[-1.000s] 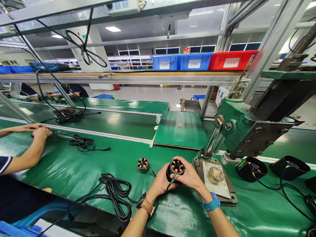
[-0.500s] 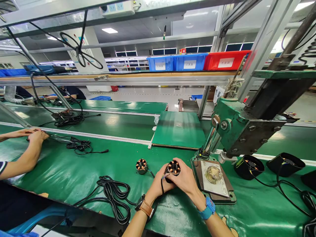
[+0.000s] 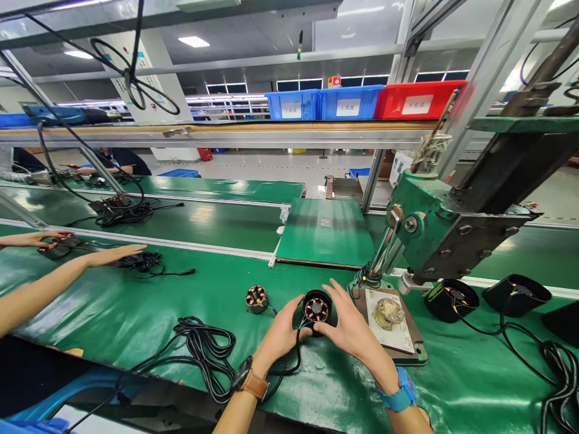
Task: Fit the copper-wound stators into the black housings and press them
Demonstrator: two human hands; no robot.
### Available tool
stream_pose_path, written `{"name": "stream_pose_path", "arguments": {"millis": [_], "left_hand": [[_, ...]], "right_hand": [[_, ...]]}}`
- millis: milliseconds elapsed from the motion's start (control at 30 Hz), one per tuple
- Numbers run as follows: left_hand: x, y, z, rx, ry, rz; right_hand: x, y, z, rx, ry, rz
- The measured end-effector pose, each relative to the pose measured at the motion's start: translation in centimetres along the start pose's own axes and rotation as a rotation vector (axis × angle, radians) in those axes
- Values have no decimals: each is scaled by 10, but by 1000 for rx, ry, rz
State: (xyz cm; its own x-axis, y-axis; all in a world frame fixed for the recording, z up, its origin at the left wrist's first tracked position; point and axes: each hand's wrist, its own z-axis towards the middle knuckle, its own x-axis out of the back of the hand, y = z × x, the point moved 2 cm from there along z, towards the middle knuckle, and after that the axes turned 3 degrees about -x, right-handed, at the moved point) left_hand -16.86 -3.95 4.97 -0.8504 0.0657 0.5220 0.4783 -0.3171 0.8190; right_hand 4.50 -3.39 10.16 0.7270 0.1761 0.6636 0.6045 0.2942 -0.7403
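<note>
A black round motor part with copper windings (image 3: 316, 308) stands on the green belt (image 3: 136, 301). My left hand (image 3: 280, 333) cups its left side, thumb touching it. My right hand (image 3: 350, 322) lies against its right side with fingers spread. A black cable (image 3: 294, 355) runs from the part back under my left wrist. A second, smaller copper-wound stator (image 3: 256, 298) sits on the belt just left of my left hand.
A green press (image 3: 434, 223) stands at the right over a base plate with a clear piece (image 3: 388, 312). Two black housings (image 3: 452, 299) (image 3: 515, 294) lie further right. A coiled black cable (image 3: 203, 349) lies at front left. A co-worker's arm (image 3: 67, 271) reaches across the belt at left.
The wound part has gone from being held up in both hands down onto the belt, inside a black ring. My fingers have loosened around it. The co-worker's arm has stretched out to the right.
</note>
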Motion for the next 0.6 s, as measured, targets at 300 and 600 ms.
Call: {"name": "stream_pose_path", "arguments": {"millis": [300, 600], "left_hand": [[124, -42, -114, 135, 413, 554], [182, -55, -151, 235, -59, 669]], "right_hand": [[-50, 32, -2, -19, 168, -15], [-54, 31, 4, -96, 342, 139]]}}
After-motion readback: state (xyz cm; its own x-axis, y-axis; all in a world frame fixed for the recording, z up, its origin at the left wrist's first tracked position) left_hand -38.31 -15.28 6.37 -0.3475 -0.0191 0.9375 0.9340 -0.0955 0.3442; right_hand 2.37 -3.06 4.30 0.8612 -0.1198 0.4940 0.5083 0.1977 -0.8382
